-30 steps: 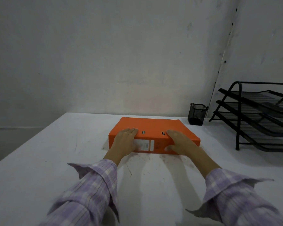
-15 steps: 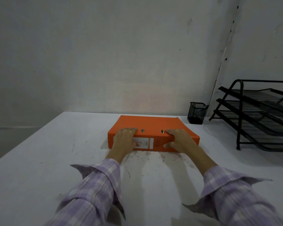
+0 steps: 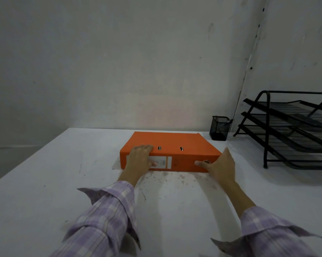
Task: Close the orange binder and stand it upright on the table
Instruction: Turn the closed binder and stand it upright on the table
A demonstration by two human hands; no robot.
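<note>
The orange binder [image 3: 176,143] lies flat and closed on the white table [image 3: 45,182], its spine with a white label facing me. My left hand [image 3: 140,158] grips the left part of the spine, fingers over the top edge and thumb on the label. At the spine's right end my right hand [image 3: 220,166] holds the corner, thumb by the metal finger ring and fingers reaching round the right side.
A black mesh pen cup [image 3: 219,127] stands behind the binder to the right, by the wall. A black three-tier letter tray [image 3: 290,130] fills the right side of the table. The wall runs close behind the binder.
My right hand has slid from the top of the spine near the middle to its right end. The left hand has stayed put. The binder has not risen.
</note>
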